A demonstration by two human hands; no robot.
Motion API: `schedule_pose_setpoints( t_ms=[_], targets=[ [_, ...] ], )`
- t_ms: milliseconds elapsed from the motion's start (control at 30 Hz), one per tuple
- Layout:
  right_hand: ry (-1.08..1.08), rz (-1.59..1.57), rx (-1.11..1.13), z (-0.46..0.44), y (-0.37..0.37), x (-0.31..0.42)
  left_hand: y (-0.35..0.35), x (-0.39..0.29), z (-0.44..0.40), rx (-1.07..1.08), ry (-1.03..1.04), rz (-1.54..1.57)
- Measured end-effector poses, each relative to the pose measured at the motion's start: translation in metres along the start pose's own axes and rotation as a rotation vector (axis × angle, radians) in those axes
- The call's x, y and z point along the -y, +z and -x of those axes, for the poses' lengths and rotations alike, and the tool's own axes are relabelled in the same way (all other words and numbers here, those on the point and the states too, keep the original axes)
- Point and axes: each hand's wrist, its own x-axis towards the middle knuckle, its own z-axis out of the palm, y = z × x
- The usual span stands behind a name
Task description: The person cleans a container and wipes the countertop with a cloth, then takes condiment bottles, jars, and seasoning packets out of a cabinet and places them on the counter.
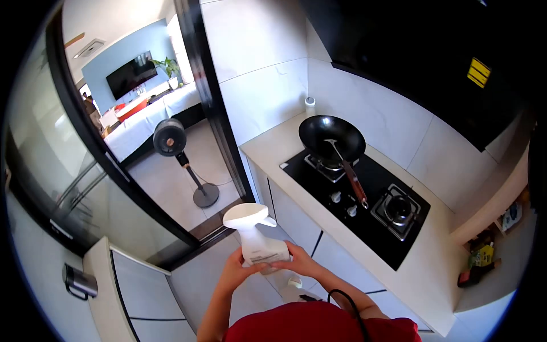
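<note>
A white spray bottle (pixel 254 236) with a trigger head is held upright in front of my body, above the floor. My left hand (pixel 242 268) wraps the lower left side of the bottle, and my right hand (pixel 299 261) grips its lower right side. Both thumbs meet near the bottle's base, over printed text too small to read. To the right, a black wok (pixel 319 134) rests on the far burner of the gas stove (pixel 342 196). A spatula (pixel 354 181) with a brown handle lies in the wok, its handle reaching over the rim.
The pale countertop (pixel 424 285) runs along my right, under a black range hood (pixel 410 62). A white-capped container (pixel 310 105) stands in the back corner. Left, a sliding glass door frame (pixel 122 171) opens to a room with a standing fan (pixel 182 157). A metal mug (pixel 80 283) sits low left.
</note>
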Motion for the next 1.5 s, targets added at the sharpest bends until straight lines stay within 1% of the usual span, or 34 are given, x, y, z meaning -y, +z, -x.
schedule_pose_setpoints(
  t_ms=[67,133,200,233,300,333,400,433,467,500,533,600,667,733,800,867,967,1033,1100,1233,1300,1333,1367,1400,1433,1500],
  targets=[
    [0.027,0.040,0.000,-0.063,-0.028,0.000,-0.024,-0.001,-0.064,-0.031,0.028,-0.091],
    [0.039,0.011,-0.018,-0.118,-0.053,0.007,-0.048,-0.007,-0.128,0.004,0.023,-0.066],
    [0.082,0.054,-0.051,-0.172,-0.079,0.001,-0.070,-0.012,-0.191,0.022,0.059,-0.150],
    [0.098,0.047,-0.052,-0.198,-0.091,-0.006,-0.078,-0.018,-0.220,0.036,0.054,-0.135],
    [-0.123,0.182,-0.159,-0.247,-0.115,-0.021,-0.092,-0.025,-0.282,0.088,0.082,-0.110],
    [-0.113,0.179,-0.166,-0.269,-0.126,-0.023,-0.100,-0.029,-0.312,0.105,0.044,-0.155],
    [-0.107,0.142,-0.286,-0.309,-0.145,-0.030,-0.110,-0.035,-0.370,0.163,0.040,-0.107],
    [-0.084,0.156,-0.332,-0.330,-0.154,-0.039,-0.118,-0.030,-0.400,0.175,0.032,-0.108],
    [-0.076,0.153,-0.344,-0.350,-0.163,-0.051,-0.128,-0.018,-0.434,0.230,0.056,-0.123],
    [-0.058,0.206,-0.415,-0.370,-0.172,-0.064,-0.138,-0.007,-0.466,0.290,0.081,-0.136],
    [-0.039,0.261,-0.486,-0.390,-0.180,-0.077,-0.145,-0.004,-0.494,0.307,0.074,-0.134],
    [-0.013,0.248,-0.552,-0.425,-0.192,-0.104,-0.157,0.004,-0.551,0.433,0.053,-0.160],
    [0.028,0.301,-0.658,-0.458,-0.204,-0.129,-0.172,0.029,-0.608,0.502,0.073,-0.194],
    [0.065,0.332,-0.714,-0.488,-0.211,-0.147,-0.183,0.045,-0.654,0.581,0.070,-0.231],
    [0.154,0.356,-0.791,-0.513,-0.219,-0.159,-0.192,0.059,-0.693,0.632,0.081,-0.213],
    [0.190,0.362,-0.826,-0.532,-0.224,-0.173,-0.199,0.068,-0.723,0.671,0.052,-0.310],
    [0.272,0.385,-0.857,-0.553,-0.230,-0.183,-0.206,0.085,-0.758,0.730,0.018,-0.276],
    [0.300,0.385,-0.876,-0.563,-0.235,-0.189,-0.207,0.085,-0.773,0.758,-0.013,-0.260],
    [0.324,0.386,-0.889,-0.569,-0.240,-0.193,-0.207,0.084,-0.782,0.760,-0.001,-0.401],
    [0.327,0.355,-0.885,-0.573,-0.249,-0.197,-0.201,0.094,-0.791,0.748,-0.013,-0.308],
    [0.324,0.330,-0.876,-0.570,-0.253,-0.201,-0.197,0.099,-0.791,0.756,0.019,-0.284],
    [0.306,0.303,-0.880,-0.567,-0.254,-0.204,-0.195,0.102,-0.791,0.754,0.019,-0.284],
    [0.288,0.275,-0.884,-0.564,-0.254,-0.206,-0.194,0.105,-0.790,0.764,0.067,-0.332],
    [0.288,0.276,-0.882,-0.562,-0.254,-0.206,-0.194,0.108,-0.791,0.772,0.114,-0.379],
    [0.320,0.283,-0.868,-0.561,-0.253,-0.204,-0.197,0.114,-0.796,0.771,0.114,-0.379],
    [0.369,0.297,-0.830,-0.558,-0.253,-0.201,-0.209,0.124,-0.810,0.898,0.053,-0.485]
  ],
)
